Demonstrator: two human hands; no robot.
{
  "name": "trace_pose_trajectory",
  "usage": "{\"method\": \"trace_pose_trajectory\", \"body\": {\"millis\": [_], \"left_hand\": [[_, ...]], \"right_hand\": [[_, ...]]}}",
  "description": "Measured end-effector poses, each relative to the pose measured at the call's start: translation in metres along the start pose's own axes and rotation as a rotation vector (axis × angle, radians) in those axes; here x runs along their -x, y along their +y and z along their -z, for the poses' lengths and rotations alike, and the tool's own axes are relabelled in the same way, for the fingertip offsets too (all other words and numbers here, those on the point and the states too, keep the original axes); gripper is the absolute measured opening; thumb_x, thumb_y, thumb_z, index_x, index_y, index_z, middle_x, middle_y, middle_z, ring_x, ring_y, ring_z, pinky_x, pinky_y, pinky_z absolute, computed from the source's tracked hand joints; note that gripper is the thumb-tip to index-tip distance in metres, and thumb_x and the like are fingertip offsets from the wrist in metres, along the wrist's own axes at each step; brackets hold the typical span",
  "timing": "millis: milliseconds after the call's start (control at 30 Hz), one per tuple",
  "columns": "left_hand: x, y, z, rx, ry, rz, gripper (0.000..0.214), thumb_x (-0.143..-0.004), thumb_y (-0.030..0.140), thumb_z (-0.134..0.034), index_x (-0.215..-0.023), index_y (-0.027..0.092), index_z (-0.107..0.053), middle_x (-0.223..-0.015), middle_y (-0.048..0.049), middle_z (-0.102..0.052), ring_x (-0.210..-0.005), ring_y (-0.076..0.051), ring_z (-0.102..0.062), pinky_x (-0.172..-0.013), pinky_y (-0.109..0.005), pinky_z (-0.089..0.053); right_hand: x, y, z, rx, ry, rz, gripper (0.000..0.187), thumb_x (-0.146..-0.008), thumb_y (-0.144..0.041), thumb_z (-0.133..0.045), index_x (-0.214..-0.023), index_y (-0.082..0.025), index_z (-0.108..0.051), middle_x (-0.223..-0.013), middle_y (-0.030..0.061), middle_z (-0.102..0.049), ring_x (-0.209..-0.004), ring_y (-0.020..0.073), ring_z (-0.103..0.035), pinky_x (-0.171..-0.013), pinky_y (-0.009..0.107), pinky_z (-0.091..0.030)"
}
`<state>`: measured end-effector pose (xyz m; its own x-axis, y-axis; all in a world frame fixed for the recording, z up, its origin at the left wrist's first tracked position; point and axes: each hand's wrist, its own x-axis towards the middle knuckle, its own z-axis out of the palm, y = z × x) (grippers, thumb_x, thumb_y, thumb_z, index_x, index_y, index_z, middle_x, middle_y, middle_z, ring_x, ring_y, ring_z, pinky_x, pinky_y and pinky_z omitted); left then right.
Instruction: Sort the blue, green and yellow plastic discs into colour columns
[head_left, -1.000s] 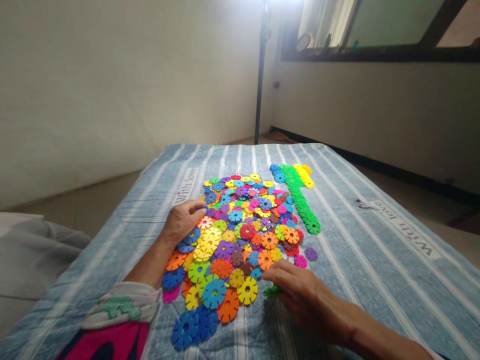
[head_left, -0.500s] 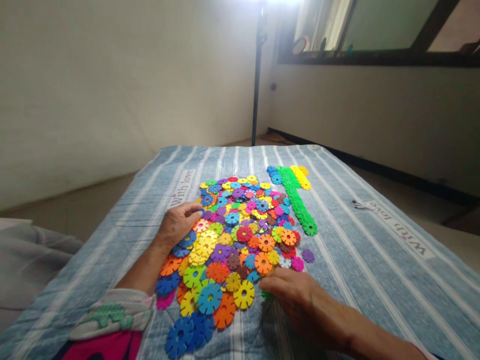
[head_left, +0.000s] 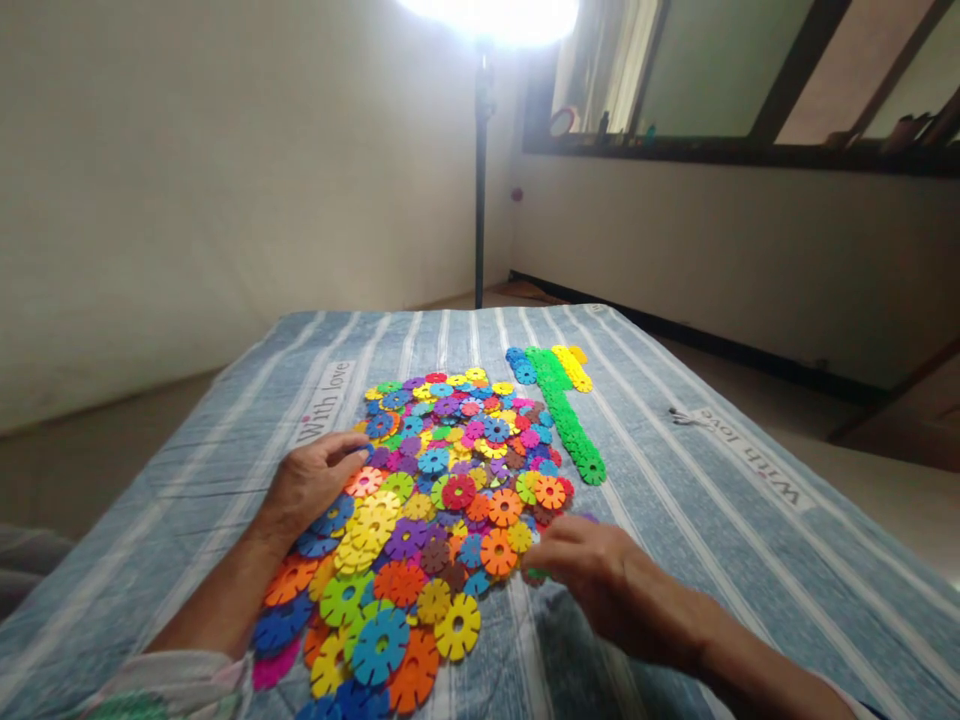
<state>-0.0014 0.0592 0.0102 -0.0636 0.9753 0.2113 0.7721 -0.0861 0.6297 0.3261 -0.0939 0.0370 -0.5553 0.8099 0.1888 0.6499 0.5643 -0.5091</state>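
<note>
Notched plastic flower discs in many colours form a wide pile on the cloth. At the pile's left edge my left hand is closed, thumb and fingers around the rim of a blue disc. My right hand is over the pile's right edge, fingers pinched on a green disc that shows only in part under the fingertips. Beyond it, overlapping green discs lie in a long row, with blue discs left of its far end and yellow discs to the right.
A blue-and-white striped cloth with printed words covers the table. Behind the table's far edge stands a lit lamp on a black pole. Walls and a window are in the background.
My right hand has moved away from me along the pile's right edge, bringing the green disc and partly covering a purple disc. My left hand stays by the blue disc; the view has shifted.
</note>
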Motion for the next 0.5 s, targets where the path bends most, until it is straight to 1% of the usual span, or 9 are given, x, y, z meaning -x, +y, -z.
{"method": "trace_pose_trajectory", "body": {"millis": [67,133,200,267,367,500], "left_hand": [[-0.001,-0.001,0.0,-0.005,-0.01,0.008,0.043,-0.061,0.043,-0.055,-0.092,0.018,-0.07,-0.1,-0.0036,-0.074,-0.092,-0.023,-0.068,-0.088,-0.028,-0.05],[-0.001,-0.001,0.0,-0.01,-0.013,0.006,0.042,-0.061,0.044,-0.055,-0.091,0.018,-0.07,-0.098,-0.0028,-0.074,-0.091,-0.023,-0.068,-0.088,-0.028,-0.051],[-0.001,-0.001,0.001,-0.014,-0.008,0.002,0.042,-0.06,0.044,-0.055,-0.089,0.019,-0.07,-0.097,-0.0024,-0.074,-0.09,-0.023,-0.068,-0.087,-0.028,-0.051],[-0.001,0.0,0.001,-0.013,-0.011,-0.002,0.043,-0.06,0.045,-0.054,-0.09,0.018,-0.07,-0.098,-0.0039,-0.074,-0.091,-0.023,-0.068,-0.088,-0.028,-0.05],[-0.001,0.0,0.001,-0.015,-0.014,-0.005,0.044,-0.06,0.045,-0.054,-0.09,0.017,-0.071,-0.1,-0.0053,-0.074,-0.092,-0.024,-0.067,-0.09,-0.029,-0.049],[-0.002,0.0,0.001,-0.007,0.001,-0.004,0.038,-0.06,0.044,-0.055,-0.087,0.021,-0.07,-0.099,-0.0014,-0.074,-0.09,-0.023,-0.068,-0.088,-0.029,-0.05]], "right_hand": [[0.0,0.021,0.018,0.025,0.07,-0.085,0.035,-0.081,0.0,-0.042,-0.095,-0.021,-0.066,-0.089,0.0032,-0.063,-0.076,0.0117,-0.058,-0.068,0.022,-0.043],[0.002,0.047,0.031,0.107,0.124,-0.181,0.04,-0.08,0.001,-0.041,-0.1,-0.021,-0.067,-0.087,0.0036,-0.063,-0.077,0.0132,-0.059,-0.069,0.024,-0.044],[0.003,0.07,0.038,0.187,0.151,-0.248,0.043,-0.076,0.003,-0.04,-0.098,-0.02,-0.069,-0.087,0.0044,-0.064,-0.078,0.014,-0.06,-0.071,0.024,-0.044],[0.004,0.086,0.039,0.228,0.125,-0.272,0.044,-0.074,0.004,-0.04,-0.097,-0.02,-0.069,-0.086,0.0045,-0.064,-0.079,0.0143,-0.06,-0.072,0.024,-0.044],[0.003,0.093,0.035,0.242,0.074,-0.25,0.045,-0.074,0.003,-0.039,-0.098,-0.021,-0.069,-0.085,0.0038,-0.064,-0.076,0.0137,-0.06,-0.069,0.023,-0.043],[0.001,0.09,0.028,0.254,0.071,-0.2,0.046,-0.075,0.003,-0.038,-0.103,-0.02,-0.066,-0.088,0.0042,-0.065,-0.077,0.0141,-0.059,-0.068,0.024,-0.044]]}}
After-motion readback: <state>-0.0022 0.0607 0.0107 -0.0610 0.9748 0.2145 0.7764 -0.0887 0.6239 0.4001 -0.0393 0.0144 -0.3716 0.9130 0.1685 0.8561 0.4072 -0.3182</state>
